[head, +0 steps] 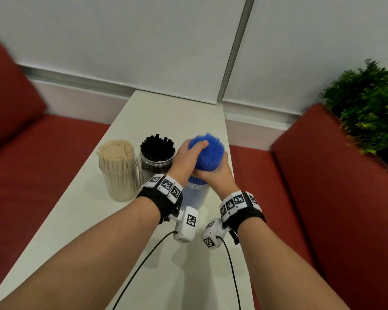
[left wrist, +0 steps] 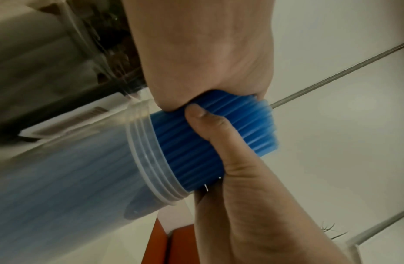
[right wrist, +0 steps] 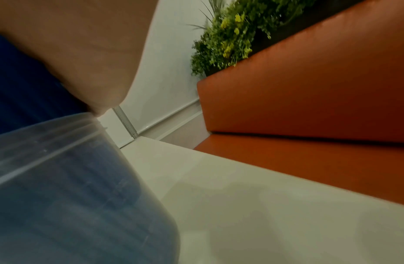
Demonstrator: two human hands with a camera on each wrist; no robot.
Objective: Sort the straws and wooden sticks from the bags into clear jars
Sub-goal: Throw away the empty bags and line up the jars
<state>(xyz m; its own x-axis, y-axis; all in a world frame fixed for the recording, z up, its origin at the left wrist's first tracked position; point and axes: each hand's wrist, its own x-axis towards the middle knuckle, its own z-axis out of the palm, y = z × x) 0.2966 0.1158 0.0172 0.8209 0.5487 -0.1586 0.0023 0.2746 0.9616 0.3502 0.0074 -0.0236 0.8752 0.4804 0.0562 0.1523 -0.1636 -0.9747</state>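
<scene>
A thick bundle of blue straws [head: 209, 151] stands with its lower part inside a clear jar [head: 196, 194] on the white table [head: 166, 113]. My left hand [head: 189, 156] grips the bundle's upper left side, thumb across the top. Just above the jar's rim, my right hand [head: 215, 175] wraps the bundle from the right. In the left wrist view both hands clasp the blue straws [left wrist: 219, 139] above the jar's threaded rim [left wrist: 151, 160]. The right wrist view shows the blue straws [right wrist: 20, 80] under my palm and the jar [right wrist: 72, 187] below.
Left of the blue bundle stand a jar of black straws [head: 156, 156] and a jar of wooden sticks [head: 119, 173], close together. Red benches [head: 323, 175] flank the narrow table, and a green plant [head: 367, 113] sits behind the right bench. A wall closes the far end.
</scene>
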